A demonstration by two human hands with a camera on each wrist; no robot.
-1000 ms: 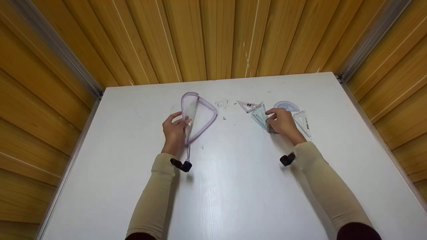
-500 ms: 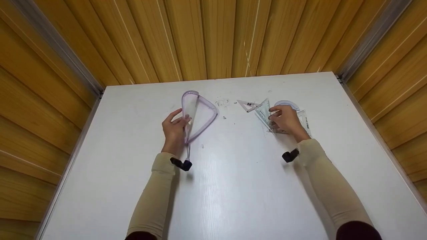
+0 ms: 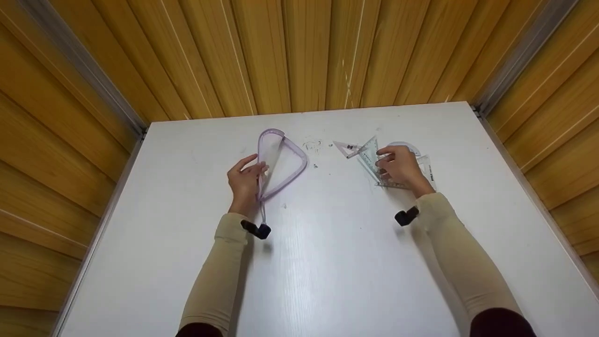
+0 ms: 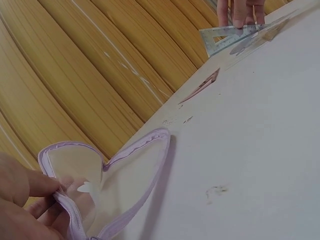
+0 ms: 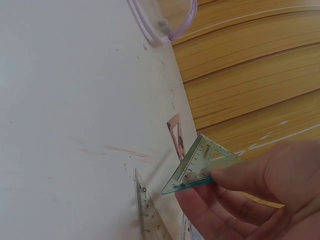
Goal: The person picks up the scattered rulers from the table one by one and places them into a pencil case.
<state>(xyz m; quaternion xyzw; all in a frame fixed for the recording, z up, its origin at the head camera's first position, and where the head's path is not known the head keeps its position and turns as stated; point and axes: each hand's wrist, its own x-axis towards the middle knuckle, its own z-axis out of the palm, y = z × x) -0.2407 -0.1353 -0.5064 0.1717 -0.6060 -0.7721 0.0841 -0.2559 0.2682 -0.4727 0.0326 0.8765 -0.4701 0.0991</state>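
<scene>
My left hand point(image 3: 244, 185) pinches the near side of a translucent mesh zip pouch point(image 3: 305, 161) with a pale purple edge. The pouch's mouth gapes to the right, and a cord hangs from its lower end. On the right, my right hand point(image 3: 402, 168) holds a small clear green set square point(image 5: 197, 162) between thumb and fingers, tilted up off the table. Behind it lies a pinkish set square point(image 3: 346, 149). A bluish protractor point(image 3: 412, 147) is partly hidden by the right hand. Under that hand lies a clear set square point(image 5: 146, 210), partly covered.
The white table point(image 3: 309, 262) carries dark smudges point(image 3: 312, 144) between the two hands. Yellow wood-look panels point(image 3: 299, 56) stand behind the far edge and on both sides.
My right hand has lifted the green set square from the table, shifted slightly right and tipped it upright. The left hand and pouch have barely moved.
</scene>
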